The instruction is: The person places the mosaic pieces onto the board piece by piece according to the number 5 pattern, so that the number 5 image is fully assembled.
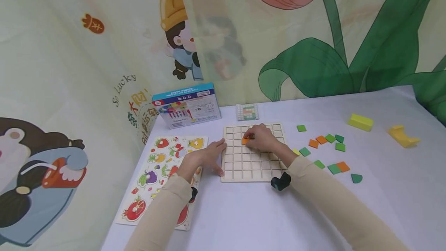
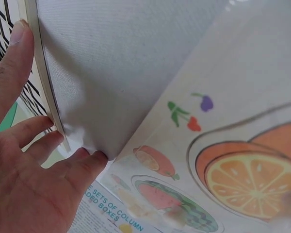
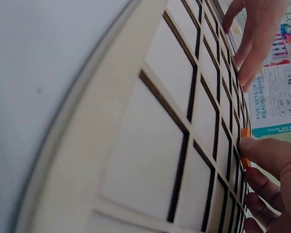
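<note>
Landmark: the wooden grid board, lying flat on the white table; every place below is given from it.
Right hand: the right hand rests over the board's upper middle squares, fingers curled, pinching an orange tile between thumb and fingertips. In the right wrist view the tile shows only as a thin orange edge at the thumb, low against the board's surface.
Left hand: the left hand lies flat at the board's left edge, fingers straight and spread, holding nothing; in the left wrist view its fingertips press against the board's thin side.
Tile's place: above a square in the board's second row, near the middle; whether it sits in the recess or just above it, I cannot tell.
How the tile handles: it looks small, thin, stiff and light, probably foam or painted wood, so not fragile. A light pinch on two opposite edges should do; being so thin it is likely fiddly to lift from a flat surface.
How the board handles: rigid and flat, likely to slide on the smooth table unless braced at an edge.
Loose tiles: green and orange pieces lie scattered to the board's right.
Other things: a fruit puzzle just left of the board, a blue box behind it to the left, a small pattern card just behind it, yellow blocks far right.
</note>
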The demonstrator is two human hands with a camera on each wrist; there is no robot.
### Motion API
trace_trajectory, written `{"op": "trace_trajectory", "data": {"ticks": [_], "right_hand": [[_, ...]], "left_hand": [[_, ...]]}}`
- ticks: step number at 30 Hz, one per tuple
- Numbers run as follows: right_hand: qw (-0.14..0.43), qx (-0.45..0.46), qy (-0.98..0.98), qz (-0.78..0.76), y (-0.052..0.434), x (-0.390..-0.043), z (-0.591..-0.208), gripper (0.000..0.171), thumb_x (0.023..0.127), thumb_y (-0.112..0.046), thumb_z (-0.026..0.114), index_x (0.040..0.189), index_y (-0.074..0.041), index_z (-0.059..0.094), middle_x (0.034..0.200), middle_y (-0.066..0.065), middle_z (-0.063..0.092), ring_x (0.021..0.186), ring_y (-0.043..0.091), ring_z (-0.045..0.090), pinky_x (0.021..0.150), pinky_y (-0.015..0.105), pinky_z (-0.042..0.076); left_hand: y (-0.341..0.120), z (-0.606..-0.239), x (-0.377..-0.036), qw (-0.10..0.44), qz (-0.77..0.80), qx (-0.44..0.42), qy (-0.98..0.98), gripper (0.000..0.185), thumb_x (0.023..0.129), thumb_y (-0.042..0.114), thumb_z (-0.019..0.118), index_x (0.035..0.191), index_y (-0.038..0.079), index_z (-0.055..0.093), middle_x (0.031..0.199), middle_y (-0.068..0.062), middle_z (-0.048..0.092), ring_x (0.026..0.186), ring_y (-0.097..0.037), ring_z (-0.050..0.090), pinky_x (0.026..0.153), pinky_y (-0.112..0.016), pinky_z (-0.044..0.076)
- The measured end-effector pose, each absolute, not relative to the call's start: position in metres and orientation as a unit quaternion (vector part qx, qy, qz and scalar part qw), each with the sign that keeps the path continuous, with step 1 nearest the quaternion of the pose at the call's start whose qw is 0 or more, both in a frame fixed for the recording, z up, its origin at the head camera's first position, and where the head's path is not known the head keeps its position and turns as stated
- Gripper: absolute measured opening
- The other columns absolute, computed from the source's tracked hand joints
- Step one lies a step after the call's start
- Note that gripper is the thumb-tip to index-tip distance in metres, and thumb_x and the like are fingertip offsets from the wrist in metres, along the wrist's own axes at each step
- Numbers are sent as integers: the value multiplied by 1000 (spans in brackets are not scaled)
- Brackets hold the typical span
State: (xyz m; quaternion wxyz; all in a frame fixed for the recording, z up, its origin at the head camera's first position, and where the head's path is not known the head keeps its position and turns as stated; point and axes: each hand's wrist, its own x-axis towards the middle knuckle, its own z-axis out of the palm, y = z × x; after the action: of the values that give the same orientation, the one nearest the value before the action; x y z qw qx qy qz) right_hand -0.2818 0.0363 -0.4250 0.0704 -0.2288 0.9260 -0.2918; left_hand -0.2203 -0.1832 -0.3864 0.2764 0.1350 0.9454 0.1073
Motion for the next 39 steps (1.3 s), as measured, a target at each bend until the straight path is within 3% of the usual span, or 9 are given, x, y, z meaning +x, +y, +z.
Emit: {"op": "trace_trajectory", "data": {"ticks": [14, 21, 32, 37, 39], "right_hand": [[65, -233, 926, -289, 36, -280, -428, 24, 86, -20, 71, 109, -12, 75, 109, 8, 65, 102, 27, 50, 86, 42, 40], [74, -239, 914, -319, 51, -279, -424, 32, 86, -18, 72, 117, -10, 71, 112, 8, 67, 103, 25, 50, 86, 37, 41], [89, -180, 932, -303, 152, -279, -413, 36, 89, -21, 68, 123, -8, 66, 114, 13, 63, 110, 30, 48, 90, 46, 45], [100, -140, 948, -268, 207, -272, -412, 40, 90, -26, 67, 123, -5, 65, 118, 18, 60, 108, 33, 47, 83, 40, 51], [106, -128, 950, -264, 221, -269, -412, 41, 89, -25, 68, 123, -3, 64, 120, 22, 58, 108, 36, 46, 83, 42, 53]], "left_hand": [[-182, -384, -218, 278, 95, 133, 947, 99, 77, 34, 81, 156, 18, 22, 165, 2, 5, 153, -25, 7, 123, -46, 18], [-183, -384, -217, 273, 98, 138, 947, 100, 76, 33, 82, 155, 17, 22, 165, 2, 6, 152, -24, 8, 123, -45, 20], [-183, -386, -216, 277, 103, 142, 945, 99, 77, 31, 81, 155, 16, 22, 165, 1, 6, 152, -26, 8, 123, -46, 19], [-183, -383, -219, 278, 98, 150, 944, 98, 79, 32, 80, 155, 15, 22, 165, 0, 4, 152, -27, 7, 123, -46, 18], [-184, -383, -220, 278, 94, 152, 944, 98, 79, 32, 80, 156, 15, 21, 165, -1, 4, 152, -27, 7, 123, -46, 17]]}}
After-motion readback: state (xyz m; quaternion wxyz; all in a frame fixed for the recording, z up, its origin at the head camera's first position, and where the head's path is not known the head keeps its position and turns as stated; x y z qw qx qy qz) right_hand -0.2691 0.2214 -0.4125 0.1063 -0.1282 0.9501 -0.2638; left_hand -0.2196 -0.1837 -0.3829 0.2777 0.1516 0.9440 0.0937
